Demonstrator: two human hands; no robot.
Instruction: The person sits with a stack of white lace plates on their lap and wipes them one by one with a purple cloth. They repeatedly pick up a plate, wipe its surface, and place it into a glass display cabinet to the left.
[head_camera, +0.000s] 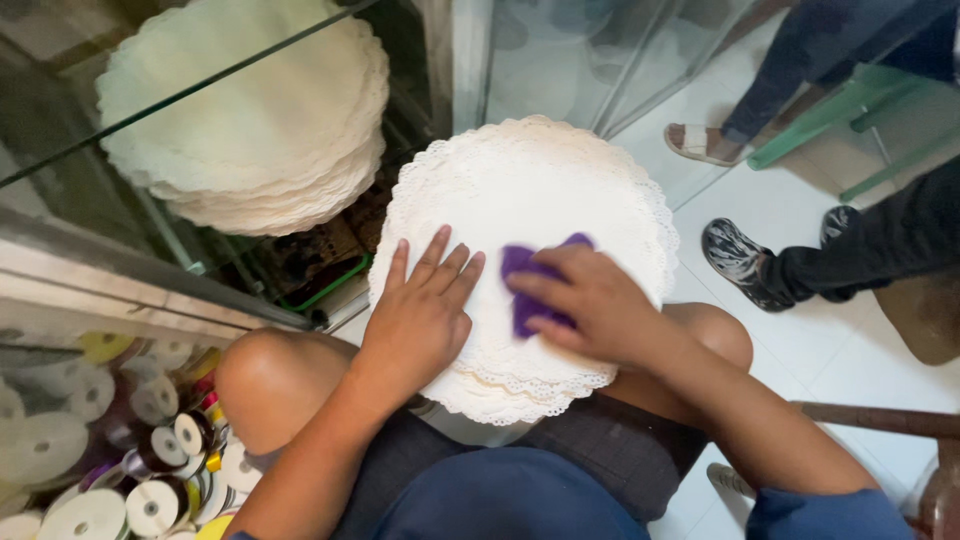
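Stack of round white lace-edged paper doilies (520, 190) lying flat across the person's knees, edges roughly aligned, scalloped rims showing at the near side; small crumpled purple cloth (527, 268) on top of stack, right of centre

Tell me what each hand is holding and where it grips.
The right hand pinches a small purple piece along its right edge. The left hand holds nothing, lying flat on the stack of white lace doilies.

Probably a small craft-supply shop: glass display cases (250, 70) hold stacked white paper doilies (250, 120), ribbon spools (150, 470) fill a bin, white tiled floor (800, 340).
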